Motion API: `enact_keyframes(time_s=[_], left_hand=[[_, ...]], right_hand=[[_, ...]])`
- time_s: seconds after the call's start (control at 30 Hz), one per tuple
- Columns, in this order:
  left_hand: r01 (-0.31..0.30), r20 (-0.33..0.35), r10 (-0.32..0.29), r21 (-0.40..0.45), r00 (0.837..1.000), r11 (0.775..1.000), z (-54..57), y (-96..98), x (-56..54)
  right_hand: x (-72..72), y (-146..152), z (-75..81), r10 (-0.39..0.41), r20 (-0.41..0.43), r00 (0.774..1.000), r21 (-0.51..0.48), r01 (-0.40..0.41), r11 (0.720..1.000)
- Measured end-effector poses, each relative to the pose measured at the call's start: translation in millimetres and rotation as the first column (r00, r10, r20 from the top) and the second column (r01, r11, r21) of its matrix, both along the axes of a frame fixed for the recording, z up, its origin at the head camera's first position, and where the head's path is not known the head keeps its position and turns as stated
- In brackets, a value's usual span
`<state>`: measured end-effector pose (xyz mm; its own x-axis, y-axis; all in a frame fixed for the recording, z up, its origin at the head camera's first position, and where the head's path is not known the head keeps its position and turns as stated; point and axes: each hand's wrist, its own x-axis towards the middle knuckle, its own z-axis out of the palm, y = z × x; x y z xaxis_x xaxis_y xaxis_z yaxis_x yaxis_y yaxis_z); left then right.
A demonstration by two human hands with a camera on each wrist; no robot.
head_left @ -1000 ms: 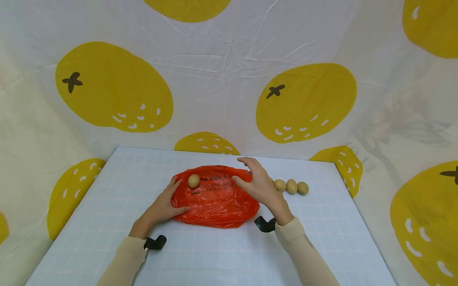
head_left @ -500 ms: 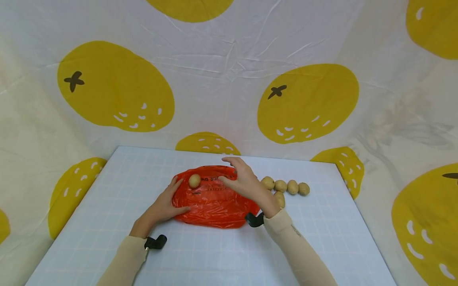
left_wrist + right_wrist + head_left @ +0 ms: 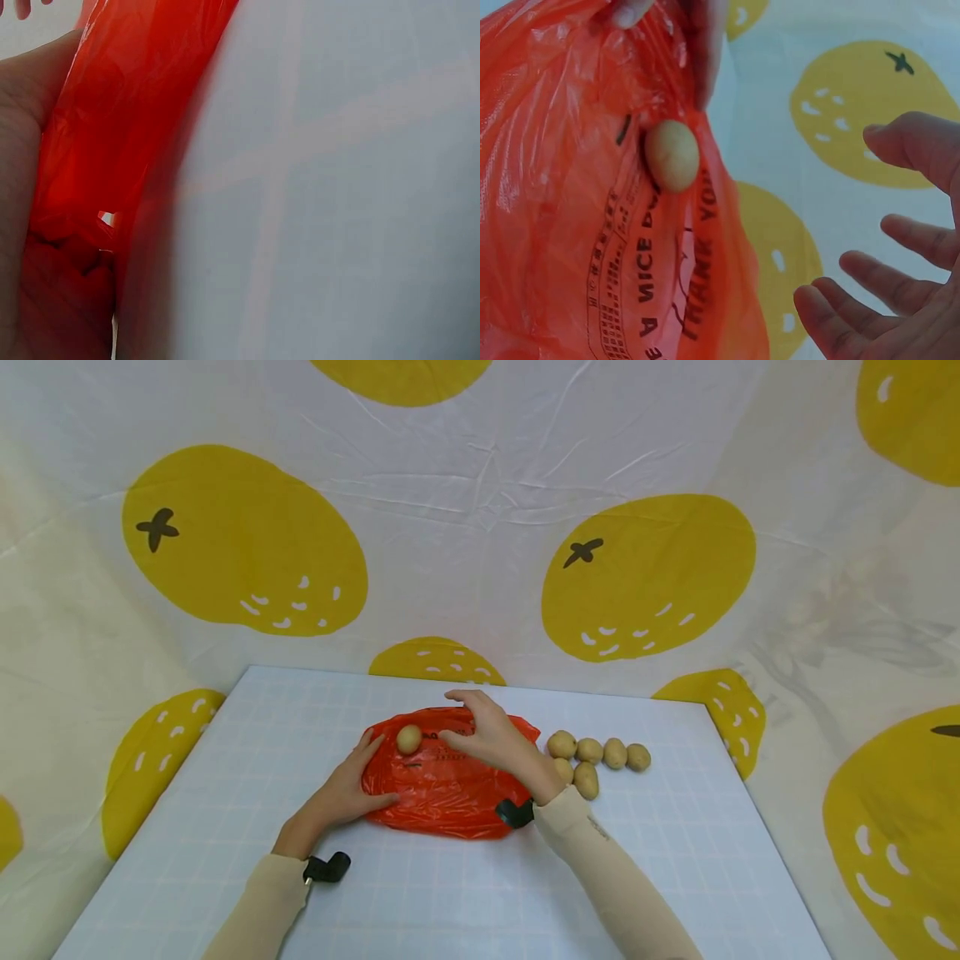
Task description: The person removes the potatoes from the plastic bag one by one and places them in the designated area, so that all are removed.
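Note:
A red plastic bag (image 3: 450, 793) with black print lies in the middle of the table. On its upper left sits one small potato (image 3: 408, 740), large in the right wrist view. My left hand (image 3: 348, 781) rests at the bag's left end, fingers spread along the far side and thumb on the near side. Above the bag's right half hangs my right hand (image 3: 487, 735), its thumb and fingers apart and nothing between them. The right wrist view shows that hand's loosely bent fingers (image 3: 885, 300) to the right of the bag.
To the right of the bag lie several potatoes (image 3: 589, 752) in two short rows. They rest on a pale checked tablecloth (image 3: 420, 902). A white cloth (image 3: 450, 543) printed with yellow fruit hangs behind and at both sides.
My right hand has moved left over the bag, nearer the lone potato, uncovering more potatoes at the right. My left hand and the bag stay in place.

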<state>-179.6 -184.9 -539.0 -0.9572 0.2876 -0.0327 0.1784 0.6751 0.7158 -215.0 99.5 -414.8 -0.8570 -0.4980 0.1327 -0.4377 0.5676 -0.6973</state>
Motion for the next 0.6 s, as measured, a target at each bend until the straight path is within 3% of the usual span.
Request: enact_keyframes(time_s=[0.6], left_hand=[[0.004, -0.003, -0.004, 0.006, 1.000, 1.000, -0.9, -0.5, -0.7]], right_hand=[[-15.0, -17, -28.8, 0.051, 0.039, 0.998, 0.031, -0.052, 0.998]])
